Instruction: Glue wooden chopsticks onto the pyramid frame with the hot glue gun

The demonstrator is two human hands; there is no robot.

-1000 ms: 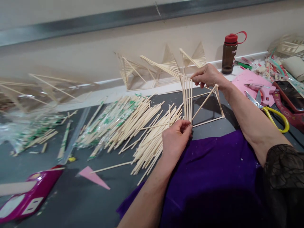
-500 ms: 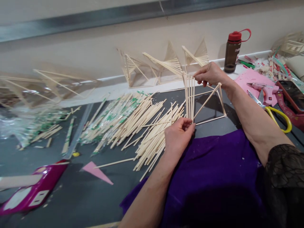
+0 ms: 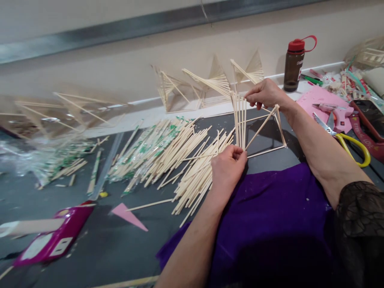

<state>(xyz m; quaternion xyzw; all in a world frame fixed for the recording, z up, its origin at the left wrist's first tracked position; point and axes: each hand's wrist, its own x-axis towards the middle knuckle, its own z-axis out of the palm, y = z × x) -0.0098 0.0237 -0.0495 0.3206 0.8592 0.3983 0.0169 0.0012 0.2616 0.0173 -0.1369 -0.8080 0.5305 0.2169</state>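
A frame of glued wooden chopsticks (image 3: 260, 127) stands on the grey table, with several sticks fanned upright along its left side. Low on this fan, my left hand (image 3: 229, 164) pinches the bottom end of a chopstick between thumb and fingers. At the top, my right hand (image 3: 265, 96) is closed on the upper end of the rightmost upright stick (image 3: 245, 120). Its fingertips partly cover that end. Loose chopsticks (image 3: 195, 180) lie in a heap just left of my left hand. A purple cloth (image 3: 279, 208) spreads in front of the frame.
Finished twisted stick frames (image 3: 210, 82) line the wall. A bottle (image 3: 294, 66), yellow-handled scissors (image 3: 349, 148), a pink glue gun (image 3: 340, 116) and a phone (image 3: 370, 116) are at right. Wrapped chopsticks (image 3: 150, 144), a pink paper triangle (image 3: 130, 218) and a magenta device (image 3: 60, 236) lie at left.
The view has shifted slightly, so things at left appear farther right. My left hand has moved up a little at the stick's base; my right hand keeps its place at the top.
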